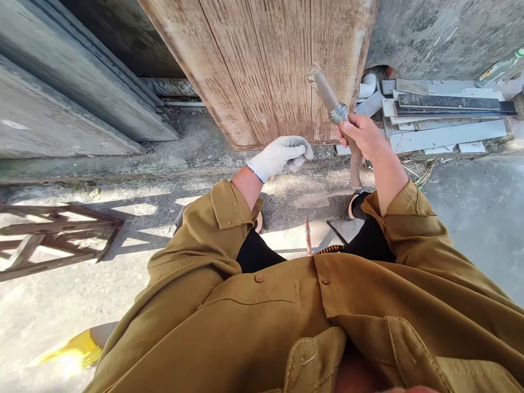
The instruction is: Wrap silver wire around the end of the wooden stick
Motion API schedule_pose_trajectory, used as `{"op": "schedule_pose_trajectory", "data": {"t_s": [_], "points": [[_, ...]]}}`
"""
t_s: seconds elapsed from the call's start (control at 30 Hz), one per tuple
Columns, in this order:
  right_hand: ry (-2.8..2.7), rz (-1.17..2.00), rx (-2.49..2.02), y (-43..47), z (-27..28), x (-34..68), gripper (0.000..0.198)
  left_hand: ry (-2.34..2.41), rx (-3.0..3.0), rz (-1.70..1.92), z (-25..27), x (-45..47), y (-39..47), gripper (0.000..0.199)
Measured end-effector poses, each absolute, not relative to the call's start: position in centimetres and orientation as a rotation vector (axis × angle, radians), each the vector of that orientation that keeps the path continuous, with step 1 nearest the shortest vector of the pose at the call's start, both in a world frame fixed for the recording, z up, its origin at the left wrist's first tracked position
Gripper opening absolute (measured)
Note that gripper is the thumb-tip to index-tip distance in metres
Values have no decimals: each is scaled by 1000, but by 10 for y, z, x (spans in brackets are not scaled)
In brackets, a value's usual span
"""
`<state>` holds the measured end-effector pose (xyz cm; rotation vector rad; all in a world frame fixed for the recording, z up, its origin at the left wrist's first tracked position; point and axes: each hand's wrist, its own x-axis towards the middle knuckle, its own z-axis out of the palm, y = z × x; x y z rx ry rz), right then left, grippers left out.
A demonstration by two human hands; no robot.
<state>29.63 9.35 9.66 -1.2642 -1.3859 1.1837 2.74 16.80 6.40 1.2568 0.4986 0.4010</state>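
Note:
My right hand (362, 136), bare, is closed around a rough wooden stick (325, 93). Its thick upper end points up and to the left, and its thinner, bent lower end hangs below my fist. A band of silvery wire (338, 113) is wound around the stick just above my fingers. My left hand (282, 155) wears a white glove and is held apart from the stick, to its left. Its fingers are curled together; whether anything is pinched in them is hidden.
A weathered plank panel (266, 65) leans ahead. Stacked boards (450, 117) and a bottle (499, 68) lie at right, beside a white pipe (367, 86). A wooden frame (61, 234) stands at left. Between my feet are a thin reddish stick (308, 236) and a dark rod (337, 232).

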Motion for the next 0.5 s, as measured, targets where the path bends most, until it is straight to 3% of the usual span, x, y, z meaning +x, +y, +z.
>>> {"op": "schedule_pose_trajectory", "data": {"t_s": [0.17, 0.37, 0.5], "points": [[-1383, 1272, -1145, 89, 108, 283, 74, 427, 1214, 541, 56, 32, 165, 47], [-1267, 1233, -1027, 82, 121, 282, 59, 497, 976, 597, 62, 41, 154, 41], [-1344, 1368, -970, 79, 118, 280, 68, 622, 698, 826, 55, 49, 154, 38]]}}
